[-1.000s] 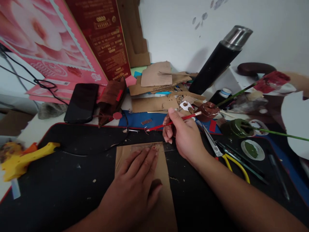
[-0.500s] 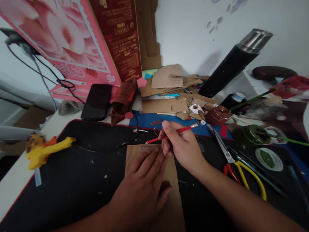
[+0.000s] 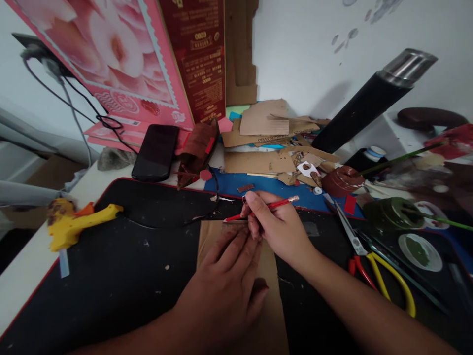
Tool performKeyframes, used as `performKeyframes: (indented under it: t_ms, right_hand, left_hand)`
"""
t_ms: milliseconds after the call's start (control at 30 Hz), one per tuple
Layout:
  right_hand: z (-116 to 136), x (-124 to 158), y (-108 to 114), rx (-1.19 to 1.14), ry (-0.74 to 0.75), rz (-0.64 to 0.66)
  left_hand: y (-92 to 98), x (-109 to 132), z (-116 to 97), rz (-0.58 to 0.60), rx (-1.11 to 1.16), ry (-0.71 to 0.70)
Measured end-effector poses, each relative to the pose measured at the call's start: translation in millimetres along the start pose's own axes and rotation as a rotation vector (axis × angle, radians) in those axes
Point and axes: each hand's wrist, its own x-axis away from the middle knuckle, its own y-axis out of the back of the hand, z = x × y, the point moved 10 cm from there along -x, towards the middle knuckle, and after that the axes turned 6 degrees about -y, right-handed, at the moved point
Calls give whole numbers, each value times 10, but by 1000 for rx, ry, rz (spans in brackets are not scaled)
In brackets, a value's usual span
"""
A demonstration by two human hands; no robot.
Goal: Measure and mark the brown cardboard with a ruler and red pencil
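Pencil pinched in your right hand has reached the cardboard's far edge, near enough to mark; your left hand lies flat on it, gripping nothing.

Yellow glue gun on black mat, dark phone near pink box, black steel-topped flask

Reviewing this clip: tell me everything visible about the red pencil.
The red pencil is slim and straight, with a glossy-looking red shaft, a pale sharpened point and a silvery, metallic-looking band at the back end. The right hand grips it between thumb and fingers, which hide its middle. It slants across the view, point to the left and lower, back end to the right and higher. The point is at the far edge of the brown cardboard; whether it touches is unclear.
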Motion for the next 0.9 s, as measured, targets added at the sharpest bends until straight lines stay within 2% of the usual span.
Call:
performKeyframes:
  t_ms: [900]
  right_hand:
    - [23,-8,7,75,17,-2]
  left_hand:
    - [-1,12,-5,10,-17,-2]
